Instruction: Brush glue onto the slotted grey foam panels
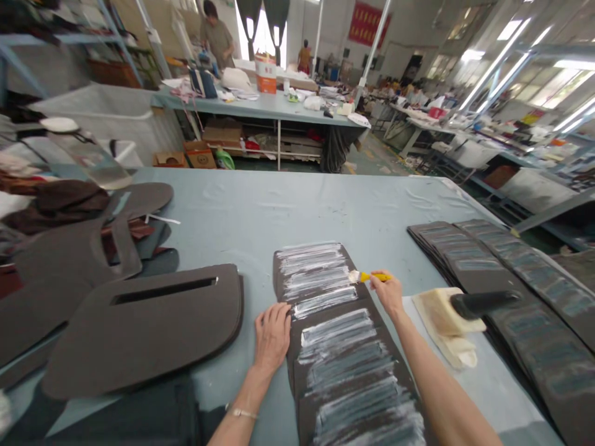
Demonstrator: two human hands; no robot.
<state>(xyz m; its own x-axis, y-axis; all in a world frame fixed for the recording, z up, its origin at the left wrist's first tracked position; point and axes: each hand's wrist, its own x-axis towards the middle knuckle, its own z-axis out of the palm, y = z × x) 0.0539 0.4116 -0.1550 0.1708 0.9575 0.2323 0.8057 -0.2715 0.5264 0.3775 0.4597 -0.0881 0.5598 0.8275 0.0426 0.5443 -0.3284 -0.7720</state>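
Note:
A long dark panel [362,306] lies on the table before me, streaked across with bands of white, wet-looking glue or paste. My right hand [388,291] grips a yellow-handled brush [372,277], its pale bristles touching the panel's far right part. Flat along the panel's left edge rests my left hand [272,334], fingers stretched out and holding nothing. Right of my right forearm stands a cream-coloured container [439,310] crusted with dried material, with a black handle-like cylinder [486,303] on it.
Stacked dark panels [483,272] with whitish streaks lie along the right side. On the left are dark rounded pieces, one with a slot [158,328], and a clear jar [88,155] with a white lid. Another worktable [264,108] and a person [217,37] are beyond.

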